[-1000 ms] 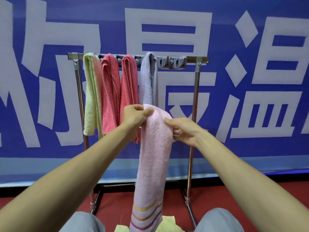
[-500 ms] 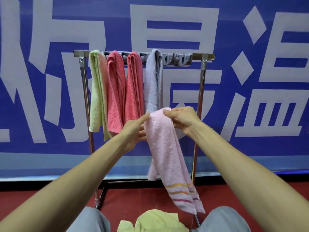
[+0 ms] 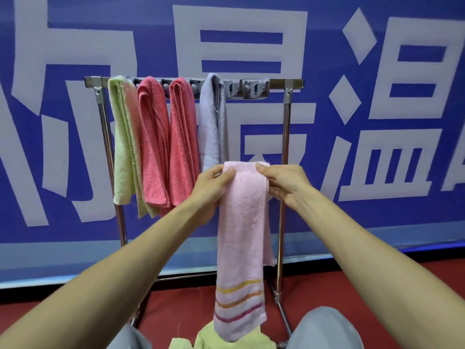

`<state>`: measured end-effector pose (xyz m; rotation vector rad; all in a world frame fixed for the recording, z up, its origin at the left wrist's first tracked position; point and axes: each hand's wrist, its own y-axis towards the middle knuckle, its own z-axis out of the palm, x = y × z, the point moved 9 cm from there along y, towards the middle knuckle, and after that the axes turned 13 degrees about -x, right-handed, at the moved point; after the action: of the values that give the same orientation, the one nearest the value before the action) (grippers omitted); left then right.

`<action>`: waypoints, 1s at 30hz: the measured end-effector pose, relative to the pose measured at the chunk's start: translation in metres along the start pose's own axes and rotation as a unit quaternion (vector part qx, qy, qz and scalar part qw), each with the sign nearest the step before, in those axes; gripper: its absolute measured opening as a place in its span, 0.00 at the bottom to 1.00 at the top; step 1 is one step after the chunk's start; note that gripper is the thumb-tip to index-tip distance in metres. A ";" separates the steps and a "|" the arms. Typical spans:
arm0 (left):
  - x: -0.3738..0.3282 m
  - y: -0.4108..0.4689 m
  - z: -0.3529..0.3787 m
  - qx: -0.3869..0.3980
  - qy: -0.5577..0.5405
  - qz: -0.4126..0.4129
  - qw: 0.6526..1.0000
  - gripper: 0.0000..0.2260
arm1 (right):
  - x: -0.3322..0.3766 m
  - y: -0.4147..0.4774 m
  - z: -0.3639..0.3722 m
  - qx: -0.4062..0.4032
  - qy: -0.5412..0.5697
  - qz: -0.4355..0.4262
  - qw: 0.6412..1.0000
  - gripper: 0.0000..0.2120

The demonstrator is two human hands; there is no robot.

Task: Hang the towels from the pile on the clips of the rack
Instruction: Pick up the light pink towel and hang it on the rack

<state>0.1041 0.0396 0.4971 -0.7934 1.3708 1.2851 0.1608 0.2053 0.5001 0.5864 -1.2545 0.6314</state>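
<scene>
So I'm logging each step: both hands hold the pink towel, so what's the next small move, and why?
Probably raise the pink towel to the free clips just right of the grey towel. The left hand and right hand pinch its folded top edge, well below the rack bar, and those clips hold nothing.

Both forearms are bare along their whole visible length, from the lower corners up to the wrists in front of the rack [image 3: 286, 127]. The left hand [image 3: 212, 188] and right hand [image 3: 286, 183] are bare as well, with thumbnails cut short. Light grey trousers [image 3: 324, 331] of smooth cloth cover both knees, one beside each foot of the rack.
</scene>
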 end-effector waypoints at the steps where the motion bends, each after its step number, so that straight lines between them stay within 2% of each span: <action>1: -0.004 0.002 0.003 0.002 0.008 0.006 1.000 0.09 | 0.001 0.001 -0.003 0.000 -0.002 -0.002 1.000 0.15; 7: -0.023 0.015 0.010 0.025 0.095 0.056 0.994 0.08 | 0.008 0.003 -0.011 0.015 -0.022 -0.016 1.000 0.14; 9: -0.030 0.015 0.013 0.049 0.126 0.074 0.988 0.07 | 0.011 0.000 -0.013 0.036 -0.087 -0.025 0.995 0.12; 11: -0.037 0.015 0.016 0.075 0.157 0.093 0.980 0.07 | 0.019 -0.001 -0.016 0.040 -0.221 -0.085 0.971 0.14; 13: -0.044 0.013 0.020 0.103 0.188 0.107 0.971 0.05 | 0.037 0.002 -0.020 -0.011 -0.345 -0.204 0.916 0.17; 14: -0.046 0.012 0.022 0.120 0.200 0.108 0.966 0.05 | 0.046 0.004 -0.020 -0.035 -0.355 -0.253 0.899 0.16; 16: -0.052 0.010 0.028 0.157 0.216 0.112 0.957 0.05 | 0.054 0.004 -0.010 -0.002 -0.306 -0.281 0.910 0.12; 18: -0.059 0.007 0.034 0.189 0.222 0.121 0.949 0.08 | 0.046 0.004 0.012 0.108 -0.247 -0.231 0.935 0.13; 20: -0.065 0.005 0.039 0.209 0.228 0.124 0.943 0.10 | 0.031 0.001 0.032 0.204 -0.192 -0.156 0.947 0.18; 24: -0.071 0.012 0.034 0.206 0.239 0.106 0.943 0.06 | 0.014 -0.005 0.045 0.281 -0.124 -0.064 0.950 0.24; 26: -0.070 0.017 0.029 0.200 0.213 0.077 0.953 0.05 | 0.013 -0.013 0.047 0.326 -0.083 -0.026 0.941 0.22; 29: -0.065 0.020 0.026 0.199 0.133 0.011 0.971 0.11 | 0.026 -0.026 0.049 0.383 -0.018 0.004 0.924 0.15; 30: -0.064 0.020 0.025 0.202 0.117 0.001 0.972 0.11 | 0.033 -0.028 0.050 0.393 -0.008 -0.003 0.919 0.16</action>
<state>0.1059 0.0560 0.5667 -0.6706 1.7512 0.8877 0.1535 0.1545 0.5411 1.2583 -0.9792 1.1379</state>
